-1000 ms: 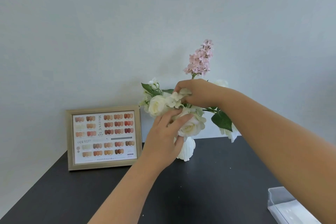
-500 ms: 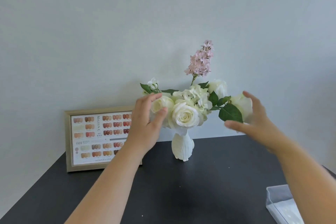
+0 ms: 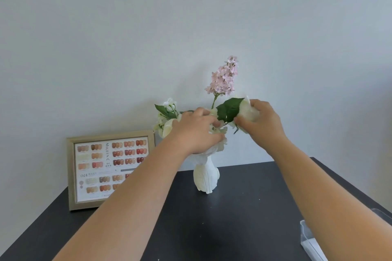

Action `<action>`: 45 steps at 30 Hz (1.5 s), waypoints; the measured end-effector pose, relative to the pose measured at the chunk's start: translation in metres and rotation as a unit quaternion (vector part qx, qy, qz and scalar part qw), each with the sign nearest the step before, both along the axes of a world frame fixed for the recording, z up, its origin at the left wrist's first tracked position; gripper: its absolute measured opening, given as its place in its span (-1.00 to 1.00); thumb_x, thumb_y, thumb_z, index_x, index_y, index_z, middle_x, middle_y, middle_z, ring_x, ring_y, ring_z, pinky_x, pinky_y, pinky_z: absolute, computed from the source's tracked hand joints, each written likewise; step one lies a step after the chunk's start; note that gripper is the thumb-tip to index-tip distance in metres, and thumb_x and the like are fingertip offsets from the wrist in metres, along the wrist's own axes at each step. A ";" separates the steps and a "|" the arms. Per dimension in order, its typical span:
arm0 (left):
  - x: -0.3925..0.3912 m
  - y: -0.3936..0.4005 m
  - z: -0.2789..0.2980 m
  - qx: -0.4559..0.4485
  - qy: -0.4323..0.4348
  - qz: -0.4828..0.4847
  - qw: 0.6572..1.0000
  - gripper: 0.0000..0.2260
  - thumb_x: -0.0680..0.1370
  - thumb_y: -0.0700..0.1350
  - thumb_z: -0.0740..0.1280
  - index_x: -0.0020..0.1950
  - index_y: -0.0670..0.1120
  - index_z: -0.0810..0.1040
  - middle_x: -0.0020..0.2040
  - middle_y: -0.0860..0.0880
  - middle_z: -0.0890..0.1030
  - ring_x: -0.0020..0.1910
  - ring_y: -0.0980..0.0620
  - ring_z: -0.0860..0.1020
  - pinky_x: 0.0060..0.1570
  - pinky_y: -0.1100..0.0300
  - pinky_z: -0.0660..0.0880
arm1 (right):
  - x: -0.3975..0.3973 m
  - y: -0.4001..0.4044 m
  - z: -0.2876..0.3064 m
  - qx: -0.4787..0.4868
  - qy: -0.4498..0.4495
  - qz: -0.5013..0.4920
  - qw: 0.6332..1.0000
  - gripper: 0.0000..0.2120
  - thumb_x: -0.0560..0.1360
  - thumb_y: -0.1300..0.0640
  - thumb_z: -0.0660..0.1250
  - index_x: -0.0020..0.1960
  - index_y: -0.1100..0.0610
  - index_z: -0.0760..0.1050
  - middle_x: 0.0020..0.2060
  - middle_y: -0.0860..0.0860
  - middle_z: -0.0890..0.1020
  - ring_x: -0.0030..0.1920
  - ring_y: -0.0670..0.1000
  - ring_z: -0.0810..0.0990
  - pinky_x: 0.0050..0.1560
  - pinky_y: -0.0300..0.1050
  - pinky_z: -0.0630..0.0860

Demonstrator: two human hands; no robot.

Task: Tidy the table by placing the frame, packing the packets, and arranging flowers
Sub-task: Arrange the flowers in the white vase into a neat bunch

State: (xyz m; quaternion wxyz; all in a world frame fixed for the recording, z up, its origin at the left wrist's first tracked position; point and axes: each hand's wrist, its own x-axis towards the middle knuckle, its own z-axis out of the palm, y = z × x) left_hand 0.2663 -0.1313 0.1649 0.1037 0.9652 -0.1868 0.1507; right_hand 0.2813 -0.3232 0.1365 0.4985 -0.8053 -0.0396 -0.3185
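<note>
A white ribbed vase [image 3: 206, 177] stands at the back of the dark table [image 3: 212, 229] and holds white flowers [image 3: 164, 125], green leaves and a tall pink lilac sprig [image 3: 223, 77]. My left hand [image 3: 196, 131] lies over the middle of the bunch, fingers curled down onto the white blooms and hiding them. My right hand [image 3: 259, 122] is closed around a white rose [image 3: 246, 106] at the right side of the bunch, next to a large green leaf [image 3: 229, 110]. The gold frame [image 3: 71, 174] with a nail-colour chart stands upright against the wall at the left.
A clear plastic box [image 3: 307, 239] sits at the table's right front edge, partly hidden by my right forearm. The table's right edge runs diagonally behind that arm. A plain pale wall rises right behind the vase and frame.
Both hands moved inward from the sides of the bunch. The left now covers the middle blooms, and the right has closed on the white rose at the right.
</note>
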 end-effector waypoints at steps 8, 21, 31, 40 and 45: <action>-0.002 0.015 -0.001 -0.066 0.066 -0.047 0.995 -0.45 0.50 0.21 0.31 0.46 0.07 0.39 0.46 0.09 0.28 0.42 0.03 0.32 0.35 0.00 0.33 | 0.018 0.024 0.009 -0.276 0.058 0.031 0.959 -0.93 0.41 0.15 0.34 -0.18 0.11 0.45 -0.18 0.00 0.46 -0.22 0.05 0.49 -0.35 -0.16 0.39; 0.000 0.055 -0.032 -0.221 -0.065 -0.022 0.973 -0.54 0.54 0.26 0.23 0.44 0.30 0.31 0.57 0.11 0.12 0.53 0.00 0.02 0.46 -0.10 0.00 | 0.034 -0.041 0.006 0.068 0.026 0.005 0.997 -0.63 0.47 0.10 0.23 0.24 -0.20 0.43 0.19 -0.01 0.51 0.05 0.01 0.54 -0.08 -0.12 0.41; -0.009 0.037 -0.069 -0.259 -0.101 -0.005 0.961 -0.29 0.49 0.43 -0.10 0.59 0.18 -0.10 0.59 0.20 -0.16 0.54 0.17 -0.23 0.51 -0.04 -0.19 | 0.084 -0.031 0.018 0.136 0.287 0.181 0.931 -0.52 0.41 -0.20 0.38 0.27 -0.11 0.39 0.14 0.00 0.56 0.01 0.18 0.61 -0.11 0.06 0.59; -0.005 0.029 -0.074 -0.271 -0.067 -0.017 0.960 -0.20 0.45 0.47 -0.11 0.60 0.13 -0.18 0.58 0.23 -0.23 0.52 0.15 -0.34 0.39 0.19 -0.38 | 0.071 -0.001 0.041 -0.092 0.211 0.171 0.958 -0.78 0.43 0.12 0.45 -0.37 0.11 0.55 -0.34 0.07 0.48 -0.41 0.00 0.35 -0.35 -0.20 0.33; -0.007 0.030 -0.069 -0.283 -0.064 -0.039 0.956 -0.25 0.48 0.44 -0.07 0.57 0.19 -0.24 0.54 0.31 -0.29 0.50 0.21 -0.37 0.41 0.16 -0.34 | 0.061 0.004 0.061 -0.206 0.191 0.108 0.954 -0.79 0.43 0.00 0.42 -0.37 -0.04 0.61 -0.28 -0.02 0.55 -0.22 0.03 0.49 -0.19 -0.13 0.41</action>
